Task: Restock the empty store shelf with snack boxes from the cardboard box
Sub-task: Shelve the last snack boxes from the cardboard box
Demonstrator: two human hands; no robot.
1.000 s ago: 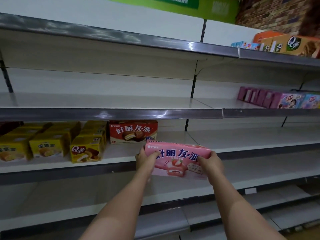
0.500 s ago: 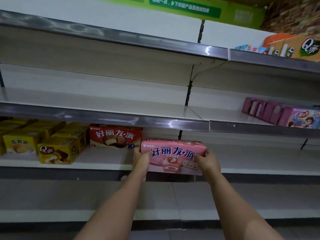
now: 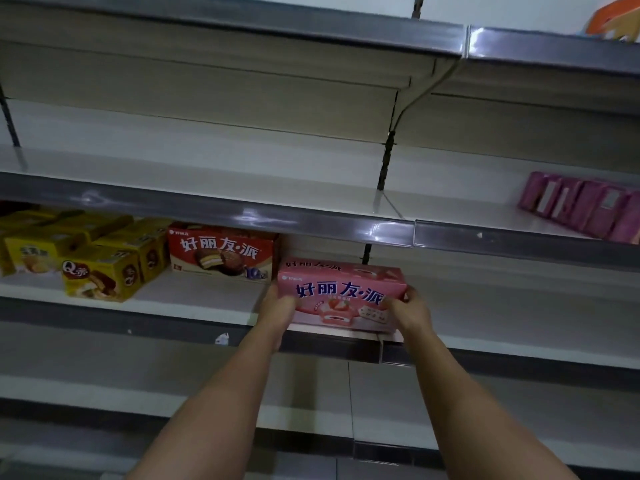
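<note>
Pink snack box [image 3: 341, 292], strawberry-pie print, blue lettering.

Metal uprights [image 3: 385, 161] with slotted tracks stand between the shelving bays, and grey price-strip rails [image 3: 242, 213] run along the front edges of the boards. A small white tag [image 3: 221, 338] sits on the dark front rail of the lower board, left of centre. In the upper right corner an orange package [image 3: 609, 20] rests on the top board, blurred and cut off by the frame edge, and a thin cable [image 3: 415, 98] hangs in a curve below the upper board beside the upright
</note>
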